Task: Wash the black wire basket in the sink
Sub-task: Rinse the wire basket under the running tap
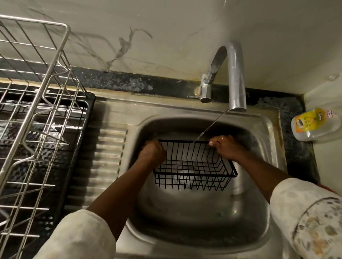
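Note:
The black wire basket (194,168) hangs tilted over the steel sink (266,123), its open side turned toward me. My left hand (152,153) grips the basket's far left corner with curled fingers. My right hand (226,147) grips the far right end of the top rim. A thin stream of water (212,124) runs from the tap (236,75) onto the far rim between my hands.
A large steel wire dish rack (31,118) stands on a black tray (90,106) at the left, next to the ribbed draining board (107,153). A plastic bottle with a yellow label (314,124) lies on the counter at the right.

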`<state>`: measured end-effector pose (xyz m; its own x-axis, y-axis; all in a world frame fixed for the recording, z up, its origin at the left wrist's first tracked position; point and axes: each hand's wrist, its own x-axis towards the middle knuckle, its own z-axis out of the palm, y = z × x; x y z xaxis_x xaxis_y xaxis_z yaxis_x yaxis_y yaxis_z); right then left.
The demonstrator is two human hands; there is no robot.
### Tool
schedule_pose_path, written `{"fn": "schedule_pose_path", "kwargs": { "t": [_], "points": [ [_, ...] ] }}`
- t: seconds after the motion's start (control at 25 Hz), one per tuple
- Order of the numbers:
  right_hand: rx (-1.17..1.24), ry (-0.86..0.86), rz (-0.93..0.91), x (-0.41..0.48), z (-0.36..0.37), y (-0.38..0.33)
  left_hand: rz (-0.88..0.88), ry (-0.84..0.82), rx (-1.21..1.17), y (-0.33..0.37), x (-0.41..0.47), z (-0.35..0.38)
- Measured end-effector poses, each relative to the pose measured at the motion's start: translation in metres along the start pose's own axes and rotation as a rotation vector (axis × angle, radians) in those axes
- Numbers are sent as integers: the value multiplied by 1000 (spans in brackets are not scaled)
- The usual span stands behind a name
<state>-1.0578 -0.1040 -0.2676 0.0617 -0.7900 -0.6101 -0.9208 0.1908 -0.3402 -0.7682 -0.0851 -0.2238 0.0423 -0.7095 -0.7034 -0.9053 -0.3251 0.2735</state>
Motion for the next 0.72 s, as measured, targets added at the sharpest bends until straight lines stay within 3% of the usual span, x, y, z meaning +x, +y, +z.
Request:
{"fn": "schedule_pose_path", "kwargs": {
  "t": [0.16,0.28,0.36,0.48,0.6,0.72],
  "points": [
    [44,-69,-34,6,3,-17,-40,106,67,1,-4,4],
    [-71,-136,-39,9,4,-21,159,193,242,22,-3,0],
    [-111,-151,-72,13,7,-24,368,70,165,44,3,-2],
    [-64,-155,-143,41,27,-6,446,-165,188,63,13,6],
    [-9,-140,-133,39,24,-10,435,-120,298,62,22,13],
    [57,-85,-127,10,3,-44,417,-150,260,59,23,9]
  ]
}}
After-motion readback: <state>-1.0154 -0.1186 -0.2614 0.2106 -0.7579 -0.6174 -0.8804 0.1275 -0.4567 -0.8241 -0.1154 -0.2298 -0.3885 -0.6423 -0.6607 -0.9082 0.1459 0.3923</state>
